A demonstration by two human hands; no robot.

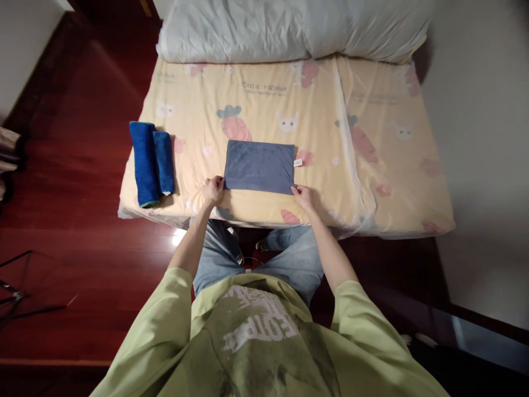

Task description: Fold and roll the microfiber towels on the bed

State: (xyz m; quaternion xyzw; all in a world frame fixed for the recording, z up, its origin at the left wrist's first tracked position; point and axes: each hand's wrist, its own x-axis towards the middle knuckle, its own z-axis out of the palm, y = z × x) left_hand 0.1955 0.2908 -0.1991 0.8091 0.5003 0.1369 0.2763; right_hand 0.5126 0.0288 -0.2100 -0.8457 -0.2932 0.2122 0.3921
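A grey towel (259,165), folded into a flat rectangle, lies near the front edge of the bed (372,209). A small white tag sticks out at its right side. My left hand (213,190) pinches the towel's near left corner. My right hand (302,196) pinches its near right corner. Both hands rest on the yellow sheet printed with carrots and rabbits.
Two rolled blue towels (151,160) lie side by side at the bed's left edge. A pale pillow (289,27) spans the far end. Dark red wooden floor (74,182) surrounds the bed, and a white wall runs along the right.
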